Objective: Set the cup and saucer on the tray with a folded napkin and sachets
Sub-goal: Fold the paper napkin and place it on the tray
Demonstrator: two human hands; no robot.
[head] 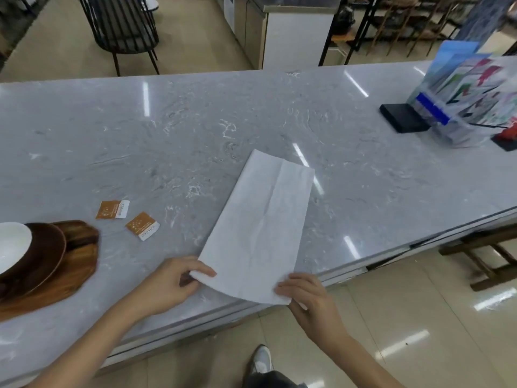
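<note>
A white paper napkin [260, 225] lies lengthwise on the grey marble counter, folded into a long strip with creases showing. My left hand [173, 281] pinches its near left corner and my right hand [305, 295] pinches its near right corner, lifting that edge slightly over the counter's rim. Two orange sachets [112, 209] [142, 226] lie flat to the left of the napkin. At the far left a wooden tray [75, 273] carries a dark brown saucer [47, 253] with a white cup [11, 245] on it, partly cut off by the frame.
The counter [195, 130] stretches wide behind the napkin. At the back right stand a clear leaflet holder [470, 99] and a black flat box [402, 117]. The counter's front edge runs diagonally just under my hands. Chairs and a steel cabinet stand beyond.
</note>
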